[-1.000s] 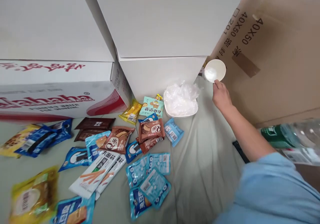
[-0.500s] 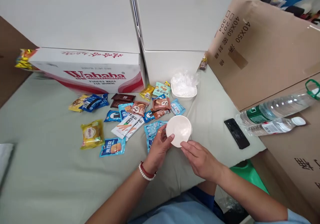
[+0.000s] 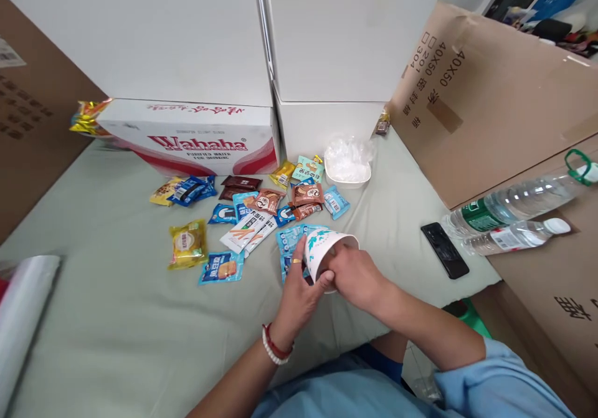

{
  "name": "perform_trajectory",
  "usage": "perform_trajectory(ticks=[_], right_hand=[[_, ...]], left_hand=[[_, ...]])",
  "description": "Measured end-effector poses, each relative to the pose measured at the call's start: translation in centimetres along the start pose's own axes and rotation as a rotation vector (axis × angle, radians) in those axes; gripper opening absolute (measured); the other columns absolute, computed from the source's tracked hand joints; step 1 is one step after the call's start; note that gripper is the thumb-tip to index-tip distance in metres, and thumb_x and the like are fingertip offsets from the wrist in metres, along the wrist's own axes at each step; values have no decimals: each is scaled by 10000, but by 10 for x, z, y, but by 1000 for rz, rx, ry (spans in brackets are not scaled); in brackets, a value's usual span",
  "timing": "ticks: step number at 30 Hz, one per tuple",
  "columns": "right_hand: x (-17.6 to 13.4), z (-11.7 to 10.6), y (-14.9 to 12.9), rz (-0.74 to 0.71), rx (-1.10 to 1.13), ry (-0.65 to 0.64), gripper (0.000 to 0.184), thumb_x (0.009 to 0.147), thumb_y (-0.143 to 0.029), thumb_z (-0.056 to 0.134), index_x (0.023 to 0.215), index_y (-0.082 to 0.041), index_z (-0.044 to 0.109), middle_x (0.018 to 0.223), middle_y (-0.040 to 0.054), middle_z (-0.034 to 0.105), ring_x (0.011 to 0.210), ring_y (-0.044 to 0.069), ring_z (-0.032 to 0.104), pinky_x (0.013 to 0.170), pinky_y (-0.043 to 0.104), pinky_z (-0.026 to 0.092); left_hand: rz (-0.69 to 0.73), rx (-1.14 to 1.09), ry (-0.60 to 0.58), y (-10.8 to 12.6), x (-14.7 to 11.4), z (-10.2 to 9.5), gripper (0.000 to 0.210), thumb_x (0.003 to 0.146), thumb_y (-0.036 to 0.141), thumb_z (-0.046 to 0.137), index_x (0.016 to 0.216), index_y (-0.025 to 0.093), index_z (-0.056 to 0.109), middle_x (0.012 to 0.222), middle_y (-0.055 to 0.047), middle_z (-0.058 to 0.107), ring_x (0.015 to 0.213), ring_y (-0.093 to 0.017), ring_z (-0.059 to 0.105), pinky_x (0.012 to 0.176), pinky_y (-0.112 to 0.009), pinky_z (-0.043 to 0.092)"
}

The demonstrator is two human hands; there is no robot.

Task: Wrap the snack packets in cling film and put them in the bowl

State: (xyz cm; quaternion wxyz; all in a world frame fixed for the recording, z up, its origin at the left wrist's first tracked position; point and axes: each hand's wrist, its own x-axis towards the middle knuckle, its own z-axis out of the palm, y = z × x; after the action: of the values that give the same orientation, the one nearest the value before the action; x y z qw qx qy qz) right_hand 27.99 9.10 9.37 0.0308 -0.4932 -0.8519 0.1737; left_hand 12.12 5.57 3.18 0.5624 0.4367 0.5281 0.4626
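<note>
A white paper cup (image 3: 319, 250) with a teal leaf pattern lies tilted in my left hand (image 3: 299, 287), its mouth facing right and toward me. My left fingers and thumb close around its side. My right hand (image 3: 359, 276) reaches into the mouth, so the cup wall hides its fingertips. Just behind and left of the cup are light blue snack packets (image 3: 290, 243). Farther left lie a white stick-snack packet (image 3: 243, 231), a blue packet (image 3: 222, 268) and a yellow wrapped cake (image 3: 188, 244).
A white bowl (image 3: 348, 175) with clear plastic stands by the white boxes. Brown packets (image 3: 307, 194) lie near it. A Wahaha carton (image 3: 200, 141) stands at the back. To the right are a phone (image 3: 445, 250), two water bottles (image 3: 518, 236) and a cardboard panel (image 3: 504, 94).
The cup has turned from its round opening facing up to lying sideways, showing its patterned side. My right hand has moved from the rim into the mouth. The view has shifted slightly.
</note>
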Motion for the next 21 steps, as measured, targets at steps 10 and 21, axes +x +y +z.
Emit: perform_trajectory(ticks=[10,21], right_hand=[[32,-50,58,-11,282,548,249,1029,-262,560,1246,-259,682,1073,30,759,837,161,701,818,278,556],[203,-78,172,457,-149,157,305,905,-85,577,1098,-133,808,1164,152,775,1126,284,689,964,315,502]], left_hand=[[-19,155,232,0,15,-23,941,895,804,547,1610,218,368,1625,-167,482,1495,-365,470,1232,-525,401],[-74,75,228,-14,6,-38,924,887,787,585,1604,232,406,1598,-155,513,1455,-362,508,1258,-522,352]])
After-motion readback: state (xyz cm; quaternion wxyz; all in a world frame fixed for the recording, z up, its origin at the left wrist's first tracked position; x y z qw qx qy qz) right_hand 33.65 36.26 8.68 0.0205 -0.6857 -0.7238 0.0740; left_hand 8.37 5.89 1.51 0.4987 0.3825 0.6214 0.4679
